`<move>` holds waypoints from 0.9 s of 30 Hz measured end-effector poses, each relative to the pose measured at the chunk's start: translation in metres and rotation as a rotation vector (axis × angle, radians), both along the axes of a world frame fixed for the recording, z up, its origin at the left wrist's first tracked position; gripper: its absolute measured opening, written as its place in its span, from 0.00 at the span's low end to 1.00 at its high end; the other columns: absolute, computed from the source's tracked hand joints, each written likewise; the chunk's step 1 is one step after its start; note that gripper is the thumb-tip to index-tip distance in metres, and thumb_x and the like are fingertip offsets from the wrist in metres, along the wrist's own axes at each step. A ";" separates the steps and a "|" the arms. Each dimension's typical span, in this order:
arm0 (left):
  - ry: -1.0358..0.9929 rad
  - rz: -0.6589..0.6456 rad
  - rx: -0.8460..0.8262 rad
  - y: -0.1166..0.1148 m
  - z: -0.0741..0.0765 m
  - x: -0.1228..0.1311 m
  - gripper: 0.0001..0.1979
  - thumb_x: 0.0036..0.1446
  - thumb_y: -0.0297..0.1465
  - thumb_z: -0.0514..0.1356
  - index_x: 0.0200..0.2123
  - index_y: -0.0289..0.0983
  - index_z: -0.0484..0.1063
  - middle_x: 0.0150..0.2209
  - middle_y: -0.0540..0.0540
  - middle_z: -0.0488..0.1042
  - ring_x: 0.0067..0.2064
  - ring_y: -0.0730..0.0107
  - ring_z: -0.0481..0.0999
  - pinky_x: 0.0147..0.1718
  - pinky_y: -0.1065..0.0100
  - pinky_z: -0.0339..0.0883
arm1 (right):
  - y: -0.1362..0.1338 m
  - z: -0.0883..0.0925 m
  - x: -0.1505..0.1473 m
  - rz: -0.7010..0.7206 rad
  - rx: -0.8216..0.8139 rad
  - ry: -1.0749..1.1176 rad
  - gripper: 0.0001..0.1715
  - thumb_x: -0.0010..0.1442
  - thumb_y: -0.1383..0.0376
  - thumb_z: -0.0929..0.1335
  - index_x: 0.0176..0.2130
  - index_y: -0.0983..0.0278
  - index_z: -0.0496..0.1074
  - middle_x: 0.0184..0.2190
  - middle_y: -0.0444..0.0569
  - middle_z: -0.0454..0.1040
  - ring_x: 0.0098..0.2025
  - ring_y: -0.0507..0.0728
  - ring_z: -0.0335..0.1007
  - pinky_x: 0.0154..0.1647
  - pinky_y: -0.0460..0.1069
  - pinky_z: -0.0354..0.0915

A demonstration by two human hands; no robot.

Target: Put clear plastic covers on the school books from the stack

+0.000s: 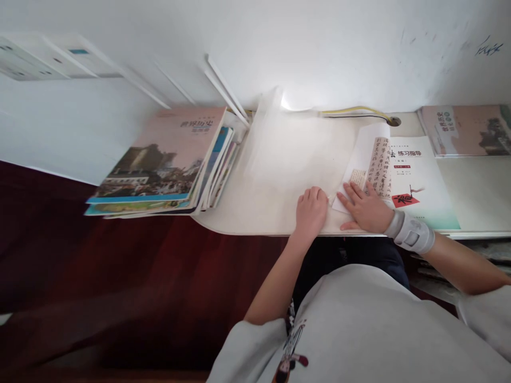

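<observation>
My right hand (366, 207) lies on a practice booklet (433, 183) with a red and black calligraphy mark on its cover, fingers spread. Its fingers rest on a folded-over page (369, 141) bearing columns of handwritten-style characters. The page's left edge lifts slightly toward my other hand. My left hand (312, 210) is closed beside the booklet, with its knuckles up near the front edge of the white desk (291, 165). Its fingertips are hidden underneath, so whatever they hold, if anything, is out of sight. A grey band circles my right wrist.
A stack of books (159, 154), topped by a pink-brown history book, overhangs the desk's left end. Another similar book (467, 130) lies at the back right. Yellow and black cables (355, 111) run along the wall to a desk hole (394, 122). Dark red floor (159, 282) lies below.
</observation>
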State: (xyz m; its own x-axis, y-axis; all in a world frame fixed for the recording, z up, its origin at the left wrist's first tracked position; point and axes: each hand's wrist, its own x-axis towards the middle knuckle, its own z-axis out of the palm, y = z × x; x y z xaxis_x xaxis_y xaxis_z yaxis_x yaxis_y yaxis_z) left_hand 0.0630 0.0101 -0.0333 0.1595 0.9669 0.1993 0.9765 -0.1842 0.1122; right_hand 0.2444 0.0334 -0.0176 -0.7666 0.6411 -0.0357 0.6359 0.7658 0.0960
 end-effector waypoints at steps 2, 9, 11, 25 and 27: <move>0.010 -0.007 0.008 0.001 -0.003 0.000 0.11 0.64 0.29 0.47 0.37 0.33 0.68 0.41 0.39 0.70 0.44 0.57 0.68 0.40 0.59 0.62 | 0.001 -0.001 -0.001 -0.012 0.007 0.004 0.52 0.56 0.37 0.55 0.63 0.72 0.54 0.63 0.72 0.50 0.63 0.75 0.49 0.56 0.75 0.47; -0.071 -0.008 -0.004 0.002 -0.008 -0.003 0.09 0.64 0.29 0.48 0.36 0.33 0.67 0.41 0.39 0.68 0.44 0.57 0.66 0.42 0.59 0.62 | -0.003 -0.006 -0.008 -0.015 -0.006 0.065 0.50 0.58 0.38 0.54 0.62 0.74 0.56 0.63 0.69 0.50 0.63 0.77 0.48 0.55 0.76 0.46; -0.099 -0.014 -0.006 0.001 -0.007 -0.004 0.09 0.64 0.29 0.48 0.36 0.33 0.66 0.41 0.39 0.68 0.44 0.57 0.66 0.42 0.59 0.62 | -0.005 -0.007 -0.007 -0.002 -0.029 0.070 0.51 0.58 0.38 0.55 0.63 0.74 0.54 0.64 0.69 0.50 0.64 0.76 0.46 0.57 0.75 0.46; -0.344 -0.072 0.018 0.003 -0.010 -0.011 0.09 0.61 0.24 0.48 0.41 0.36 0.66 0.47 0.40 0.66 0.46 0.62 0.66 0.46 0.61 0.63 | -0.017 0.002 -0.008 0.004 0.002 0.017 0.49 0.58 0.39 0.56 0.61 0.73 0.58 0.62 0.70 0.55 0.63 0.75 0.50 0.56 0.71 0.49; -0.360 -0.086 0.028 0.004 -0.010 -0.011 0.07 0.62 0.26 0.50 0.40 0.36 0.66 0.46 0.40 0.66 0.46 0.62 0.67 0.47 0.60 0.63 | -0.019 0.002 -0.010 -0.002 0.012 0.021 0.49 0.58 0.39 0.56 0.61 0.74 0.58 0.62 0.69 0.55 0.63 0.75 0.50 0.56 0.71 0.49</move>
